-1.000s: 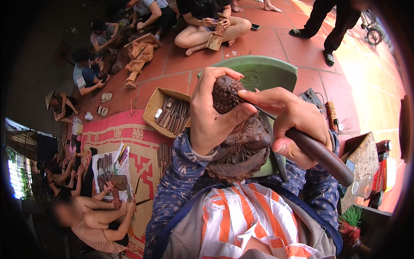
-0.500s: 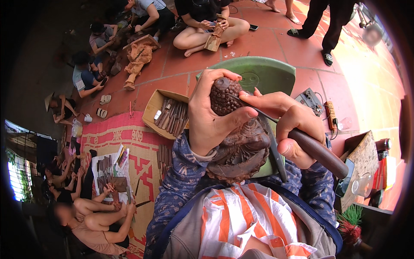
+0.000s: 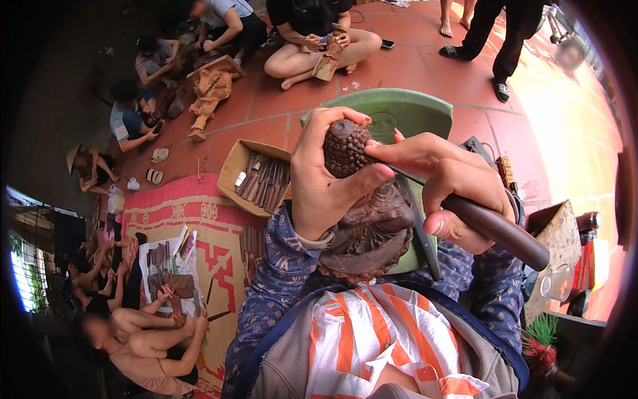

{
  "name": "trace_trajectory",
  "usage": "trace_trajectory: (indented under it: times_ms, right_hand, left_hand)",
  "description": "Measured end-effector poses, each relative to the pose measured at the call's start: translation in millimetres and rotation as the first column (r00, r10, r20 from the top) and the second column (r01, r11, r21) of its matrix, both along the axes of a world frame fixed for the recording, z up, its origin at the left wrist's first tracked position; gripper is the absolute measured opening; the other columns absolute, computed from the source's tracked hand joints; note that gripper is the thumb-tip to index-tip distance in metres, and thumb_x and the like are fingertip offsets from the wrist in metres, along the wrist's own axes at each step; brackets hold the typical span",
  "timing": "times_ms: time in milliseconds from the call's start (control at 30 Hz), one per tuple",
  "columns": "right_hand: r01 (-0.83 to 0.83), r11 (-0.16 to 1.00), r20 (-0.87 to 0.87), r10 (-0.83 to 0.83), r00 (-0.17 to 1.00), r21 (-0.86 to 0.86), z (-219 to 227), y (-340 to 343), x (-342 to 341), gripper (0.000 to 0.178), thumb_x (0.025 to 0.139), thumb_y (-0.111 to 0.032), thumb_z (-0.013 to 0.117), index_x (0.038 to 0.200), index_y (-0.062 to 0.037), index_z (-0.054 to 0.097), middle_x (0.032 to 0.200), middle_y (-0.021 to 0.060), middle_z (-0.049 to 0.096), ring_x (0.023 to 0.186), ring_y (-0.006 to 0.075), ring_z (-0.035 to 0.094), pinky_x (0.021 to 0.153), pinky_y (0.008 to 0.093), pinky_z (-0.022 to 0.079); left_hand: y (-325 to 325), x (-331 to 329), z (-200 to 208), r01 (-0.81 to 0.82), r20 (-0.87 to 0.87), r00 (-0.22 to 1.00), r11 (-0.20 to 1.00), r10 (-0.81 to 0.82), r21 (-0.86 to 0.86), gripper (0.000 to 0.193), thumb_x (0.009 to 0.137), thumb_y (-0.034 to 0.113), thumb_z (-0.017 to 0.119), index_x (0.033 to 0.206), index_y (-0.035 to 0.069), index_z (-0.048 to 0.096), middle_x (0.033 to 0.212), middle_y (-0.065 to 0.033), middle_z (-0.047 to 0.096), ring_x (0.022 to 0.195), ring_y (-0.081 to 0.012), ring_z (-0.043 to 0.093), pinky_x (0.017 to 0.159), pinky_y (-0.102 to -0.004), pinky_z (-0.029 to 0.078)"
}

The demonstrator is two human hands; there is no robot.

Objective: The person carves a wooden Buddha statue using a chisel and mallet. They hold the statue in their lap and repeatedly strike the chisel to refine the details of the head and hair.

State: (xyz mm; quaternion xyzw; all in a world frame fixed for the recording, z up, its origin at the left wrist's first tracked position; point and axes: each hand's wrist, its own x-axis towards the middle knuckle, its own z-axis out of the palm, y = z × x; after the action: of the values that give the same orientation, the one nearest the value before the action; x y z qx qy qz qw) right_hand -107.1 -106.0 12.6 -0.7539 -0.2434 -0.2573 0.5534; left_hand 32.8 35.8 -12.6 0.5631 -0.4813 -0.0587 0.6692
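A dark brown carved wooden figure (image 3: 375, 223) rests in front of me against the green plastic chair (image 3: 405, 103); its head is covered in small round knobs. My left hand (image 3: 325, 179) wraps around that head, fingers behind and thumb in front. In my right hand (image 3: 458, 189) is a carving chisel (image 3: 495, 229) with a long dark wooden handle. Its thin metal blade runs toward the knobbed head, and my right index finger presses along it near the tip. The very tip is hidden by my fingers. Another dark flat tool (image 3: 425, 233) lies beside the figure on the chair.
A cardboard box (image 3: 232, 166) of chisels stands left of the chair on a red and tan mat (image 3: 219, 229). More tools lie on paper (image 3: 159, 263). A wooden block (image 3: 555, 246) is at right. Several people sit carving at left and ahead; someone stands at far right.
My right hand and the chisel handle have shifted slightly right and outward, the handle's end lower. My left hand still grips the figure's head.
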Motion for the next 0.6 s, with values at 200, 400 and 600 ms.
trace_trajectory:
  times_ms: [200, 400, 600]
  right_hand:
    - [-0.061, 0.998, 0.008, 0.061, 0.998, 0.012, -4, -8, 3, 0.035, 0.088, -0.034, 0.066, 0.074, -0.0049, 0.052, 0.117, 0.0353, 0.055, 0.121, 0.0452, 0.051, 0.107, 0.055, 0.032]
    - [-0.033, 0.998, -0.004, 0.033, 0.999, 0.046, -1, -2, 3, 0.035, 0.089, -0.032, 0.065, 0.074, -0.0028, 0.052, 0.121, 0.0355, 0.051, 0.12, 0.0451, 0.051, 0.107, 0.0538, 0.032]
    - [0.088, 0.992, -0.077, -0.094, 0.993, -0.086, 13, 10, -6, 0.039, 0.088, -0.035, 0.066, 0.072, -0.003, 0.051, 0.121, 0.035, 0.053, 0.118, 0.0425, 0.054, 0.107, 0.0516, 0.033]
  left_hand:
    - [1, 1, 0, -0.01, 0.021, 1.0, 1.0, 0.01, 0.014, 0.062, 0.069, 0.037, 0.085, 0.109, 0.002, 0.053, 0.102, -0.0064, 0.056, 0.09, -0.0122, 0.056, 0.08, -0.0264, 0.046]
    - [1, 1, 0, -0.023, 0.034, 0.999, 0.999, 0.022, 0.023, 0.062, 0.07, 0.038, 0.084, 0.109, 0.002, 0.054, 0.102, -0.0069, 0.057, 0.092, -0.0141, 0.056, 0.083, -0.028, 0.046]
    - [2, 2, -2, -0.002, 0.011, 1.0, 1.0, 0.002, 0.019, 0.063, 0.068, 0.036, 0.085, 0.111, 0.002, 0.053, 0.104, -0.0069, 0.056, 0.095, -0.0149, 0.055, 0.083, -0.0286, 0.045]
